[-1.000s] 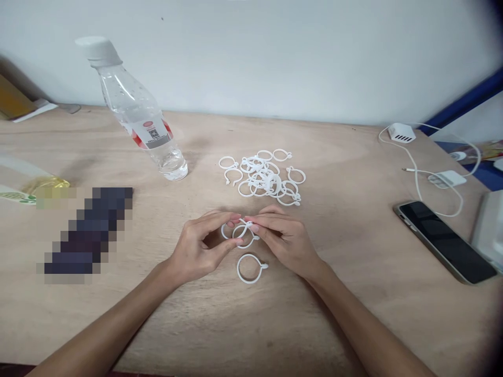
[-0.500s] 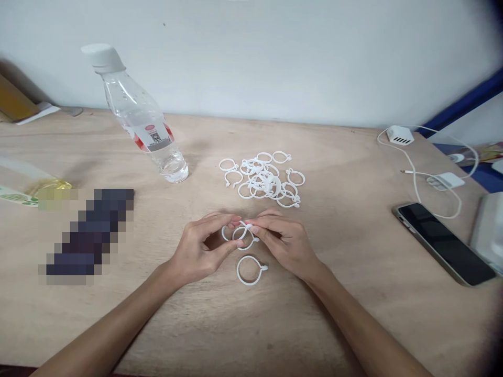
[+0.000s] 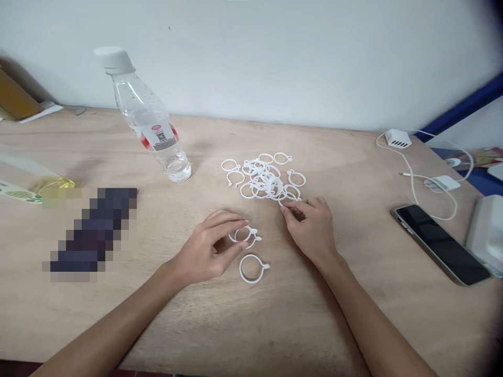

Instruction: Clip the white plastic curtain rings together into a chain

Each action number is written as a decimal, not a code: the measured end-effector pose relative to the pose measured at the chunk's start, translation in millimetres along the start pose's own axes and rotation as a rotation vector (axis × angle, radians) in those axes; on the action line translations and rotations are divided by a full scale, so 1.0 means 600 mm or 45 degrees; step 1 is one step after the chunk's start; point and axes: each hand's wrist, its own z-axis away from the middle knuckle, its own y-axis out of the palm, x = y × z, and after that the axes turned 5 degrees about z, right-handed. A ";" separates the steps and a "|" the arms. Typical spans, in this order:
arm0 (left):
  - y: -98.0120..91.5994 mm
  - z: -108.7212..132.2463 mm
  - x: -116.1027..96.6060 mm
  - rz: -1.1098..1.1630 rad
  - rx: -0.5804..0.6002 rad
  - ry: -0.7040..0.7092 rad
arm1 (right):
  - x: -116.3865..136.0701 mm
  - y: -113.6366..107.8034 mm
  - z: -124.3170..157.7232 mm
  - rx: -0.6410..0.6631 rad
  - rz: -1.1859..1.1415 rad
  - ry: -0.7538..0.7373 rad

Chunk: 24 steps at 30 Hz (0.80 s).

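Partly behind left fingers (image 3: 231,226), white rings (image 3: 252,232).

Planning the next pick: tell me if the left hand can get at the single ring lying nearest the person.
Probably yes. The single ring lies on the table just beside the left hand, with nothing between them, but that hand is pinching other rings.

No writing can be read. The bottle (image 3: 149,120) carries a red-and-white label (image 3: 160,137) with a grey code patch, its print too small to make out. The packet (image 3: 18,191) at the left edge of the tabletop (image 3: 236,324) shows green marks, too blurred to read.
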 end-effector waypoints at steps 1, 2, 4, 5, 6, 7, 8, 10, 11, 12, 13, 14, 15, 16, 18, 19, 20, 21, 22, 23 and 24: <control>0.000 0.000 -0.001 -0.027 0.029 0.003 | 0.003 0.000 0.001 -0.019 -0.021 -0.033; -0.001 0.000 -0.002 -0.053 0.059 0.001 | 0.006 -0.002 0.001 -0.042 -0.051 -0.063; -0.004 0.000 -0.005 -0.095 0.104 -0.005 | 0.016 -0.007 0.002 -0.083 -0.122 -0.108; -0.005 -0.001 -0.007 -0.108 0.122 -0.007 | 0.020 -0.010 0.002 -0.092 -0.151 -0.118; -0.007 -0.002 -0.009 -0.116 0.132 -0.008 | 0.025 -0.014 0.002 -0.095 -0.172 -0.118; -0.008 -0.003 -0.010 -0.119 0.138 -0.008 | 0.029 -0.017 0.001 -0.092 -0.187 -0.112; -0.009 -0.004 -0.011 -0.118 0.139 -0.006 | 0.031 -0.020 0.001 -0.088 -0.194 -0.102; -0.010 -0.004 -0.012 -0.116 0.135 -0.007 | 0.035 -0.023 0.000 -0.076 -0.202 -0.083; -0.009 -0.004 -0.012 -0.115 0.132 -0.013 | 0.035 -0.024 0.000 -0.072 -0.206 -0.084; -0.009 -0.004 -0.011 -0.111 0.129 -0.020 | 0.035 -0.023 0.000 -0.072 -0.208 -0.089; -0.009 -0.004 -0.011 -0.105 0.127 -0.027 | 0.033 -0.022 -0.001 -0.070 -0.205 -0.095; -0.009 -0.004 -0.011 -0.097 0.125 -0.034 | 0.031 -0.021 -0.001 -0.068 -0.196 -0.103; -0.008 -0.004 -0.011 -0.088 0.126 -0.040 | 0.029 -0.019 -0.001 -0.065 -0.180 -0.108; -0.008 -0.004 -0.011 -0.080 0.125 -0.045 | 0.026 -0.018 -0.001 -0.060 -0.156 -0.110; -0.009 -0.005 -0.012 -0.072 0.125 -0.057 | 0.018 -0.014 -0.001 -0.046 -0.095 -0.086; -0.009 -0.005 -0.013 -0.070 0.124 -0.061 | 0.014 -0.012 0.000 -0.036 -0.062 -0.059; -0.009 -0.005 -0.013 -0.067 0.122 -0.066 | 0.011 -0.011 0.001 -0.023 -0.031 -0.021; -0.009 -0.006 -0.014 -0.064 0.120 -0.069 | 0.007 -0.009 0.002 -0.007 -0.004 0.024; -0.009 -0.006 -0.014 -0.058 0.118 -0.071 | 0.004 -0.008 0.003 0.013 0.015 0.068; -0.009 -0.006 -0.014 -0.052 0.117 -0.073 | 0.002 -0.007 0.004 0.036 0.027 0.106; -0.008 -0.006 -0.015 -0.046 0.115 -0.074 | 0.000 -0.006 0.004 0.058 0.032 0.134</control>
